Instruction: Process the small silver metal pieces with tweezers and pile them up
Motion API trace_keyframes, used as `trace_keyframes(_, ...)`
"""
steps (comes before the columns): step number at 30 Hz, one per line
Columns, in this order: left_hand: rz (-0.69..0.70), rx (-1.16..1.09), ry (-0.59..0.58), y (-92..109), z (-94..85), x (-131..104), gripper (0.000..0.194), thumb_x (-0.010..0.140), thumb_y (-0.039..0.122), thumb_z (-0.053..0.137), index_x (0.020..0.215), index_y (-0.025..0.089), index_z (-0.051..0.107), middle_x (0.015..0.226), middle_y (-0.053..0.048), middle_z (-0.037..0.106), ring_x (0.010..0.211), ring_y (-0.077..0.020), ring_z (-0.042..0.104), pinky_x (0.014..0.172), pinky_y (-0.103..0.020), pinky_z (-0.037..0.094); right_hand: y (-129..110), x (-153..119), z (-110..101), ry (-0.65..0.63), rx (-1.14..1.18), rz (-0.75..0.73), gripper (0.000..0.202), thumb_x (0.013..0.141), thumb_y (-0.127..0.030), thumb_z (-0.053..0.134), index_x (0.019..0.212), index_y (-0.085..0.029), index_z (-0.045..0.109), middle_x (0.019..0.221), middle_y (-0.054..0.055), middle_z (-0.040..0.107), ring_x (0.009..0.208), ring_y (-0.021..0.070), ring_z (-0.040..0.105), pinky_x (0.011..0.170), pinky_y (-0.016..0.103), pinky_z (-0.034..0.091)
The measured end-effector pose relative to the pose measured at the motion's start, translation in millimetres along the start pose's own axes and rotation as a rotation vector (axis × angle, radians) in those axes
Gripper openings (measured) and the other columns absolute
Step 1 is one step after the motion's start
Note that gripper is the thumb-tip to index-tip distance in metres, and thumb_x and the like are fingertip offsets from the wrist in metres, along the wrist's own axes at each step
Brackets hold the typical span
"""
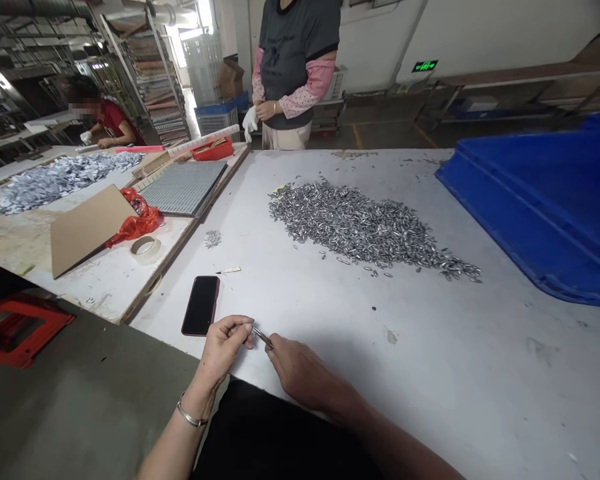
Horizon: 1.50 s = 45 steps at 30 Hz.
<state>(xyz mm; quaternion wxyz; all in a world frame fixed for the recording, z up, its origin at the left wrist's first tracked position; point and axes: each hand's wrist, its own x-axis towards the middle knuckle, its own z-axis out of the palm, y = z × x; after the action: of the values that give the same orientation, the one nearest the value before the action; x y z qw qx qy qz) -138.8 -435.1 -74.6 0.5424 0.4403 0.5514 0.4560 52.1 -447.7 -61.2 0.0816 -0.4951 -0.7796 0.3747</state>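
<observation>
My right hand (299, 370) is closed around a slim dark metal tool (264, 337), whose kind I cannot make out. Its tip points left and meets the fingertips of my left hand (226, 345). The thumb and forefinger of that hand are pinched together, on a piece too small to name. Just left of my left hand a black phone (201, 305) lies flat on the white table (430, 373). Beyond my hands spreads a large heap of small silver leaf-shaped pieces (360, 220). A far smaller pile of thin pieces (213, 239) lies to its left.
A small white-handled blade (229, 270) lies above the phone. At the right stands a big blue bin (525, 213). The left table holds a brown board (93, 227), a tape roll (145, 249) and stacked grey sheets (185, 187). One person (300, 67) stands opposite; another (113, 123) works far left.
</observation>
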Motion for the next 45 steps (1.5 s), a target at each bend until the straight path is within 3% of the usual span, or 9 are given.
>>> trace_keyframes(6,-0.022,-0.034,0.009,-6.9,5.2,2.6,0.032,0.077,0.04,0.08,0.092,0.013,0.075,0.064,-0.003,0.071,0.059,-0.0144,0.065,0.066,-0.027,0.053,12.8,5.2,11.3,0.038,0.011,0.0,0.018,0.101,-0.02,0.037,0.087,-0.019,0.05,0.079,0.007,0.063,0.064,0.0174,0.049,0.06,0.03,0.024)
trace_keyframes(13,0.005,-0.079,0.0,-13.7,16.7,12.5,0.031,0.078,0.042,0.081,0.081,0.014,0.069,0.058,0.0,0.066,0.052,-0.0107,0.059,0.06,-0.024,0.05,27.0,13.5,30.6,0.154,0.271,-0.038,0.019,0.098,-0.02,0.036,0.084,-0.021,0.049,0.078,0.005,0.065,0.07,0.0179,0.057,0.067,0.029,0.037)
trace_keyframes(19,-0.053,-0.31,0.109,-20.4,33.7,14.9,0.039,0.068,0.044,0.088,0.081,0.014,0.067,0.064,-0.001,0.068,0.058,-0.0119,0.064,0.063,-0.025,0.055,45.4,21.8,14.3,0.345,0.477,0.086,0.024,0.099,-0.038,0.039,0.095,-0.02,0.055,0.082,0.004,0.065,0.076,0.0207,0.06,0.073,0.033,0.044)
trace_keyframes(23,-0.136,-0.523,0.141,-12.5,39.2,17.5,0.043,0.059,0.038,0.095,0.079,0.013,0.066,0.063,0.0,0.067,0.056,-0.0086,0.061,0.059,-0.02,0.053,43.9,13.1,1.1,0.237,0.502,0.05,0.023,0.099,-0.037,0.041,0.107,-0.019,0.054,0.088,0.004,0.065,0.079,0.0209,0.061,0.076,0.034,0.047)
trace_keyframes(28,-0.218,-0.652,0.141,-3.8,38.1,17.7,0.044,0.054,0.033,0.098,0.075,0.013,0.065,0.06,0.001,0.065,0.052,-0.006,0.058,0.055,-0.015,0.051,29.4,3.5,6.7,0.141,0.424,-0.021,0.023,0.102,-0.031,0.037,0.109,-0.019,0.055,0.098,0.008,0.067,0.089,0.0224,0.062,0.082,0.037,0.047)
trace_keyframes(38,-0.148,-0.583,0.265,-8.4,41.1,7.5,0.045,0.051,0.034,0.099,0.075,0.012,0.067,0.062,0.0,0.067,0.056,-0.0081,0.061,0.058,-0.019,0.052,17.7,1.7,12.1,0.12,0.261,-0.033,0.021,0.102,-0.022,0.035,0.108,-0.017,0.055,0.103,0.01,0.066,0.094,0.0222,0.061,0.085,0.035,0.045)
trace_keyframes(45,-0.11,-0.56,0.205,-11.9,53.2,0.3,0.04,0.063,0.04,0.092,0.072,0.014,0.063,0.06,0.0,0.066,0.051,-0.0073,0.057,0.055,-0.019,0.048,17.2,7.5,17.1,0.129,0.303,-0.002,0.02,0.099,-0.02,0.038,0.108,-0.018,0.055,0.108,0.011,0.067,0.098,0.0239,0.063,0.086,0.035,0.047)
